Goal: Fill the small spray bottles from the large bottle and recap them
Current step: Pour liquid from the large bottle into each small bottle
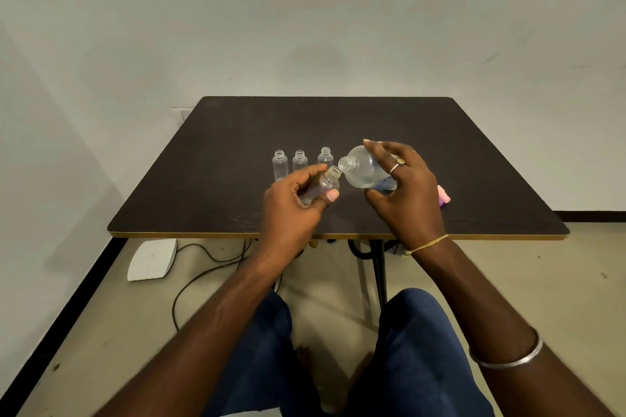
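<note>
Over the table [237, 132]: you hold mouth nearly against mouth.
Left hand [291, 203]: your fingers curl round a small bottle [327, 181], tilted rightward.
Right hand [403, 189]: your fingers grip the large bottle [364, 167], tipped leftward.
Behind: three uncapped bottles [300, 162] stand in a row.

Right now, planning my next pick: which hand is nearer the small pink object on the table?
Right. The right hand is left of the small pink object; the left hand is farther left, past the large clear bottle.
</note>
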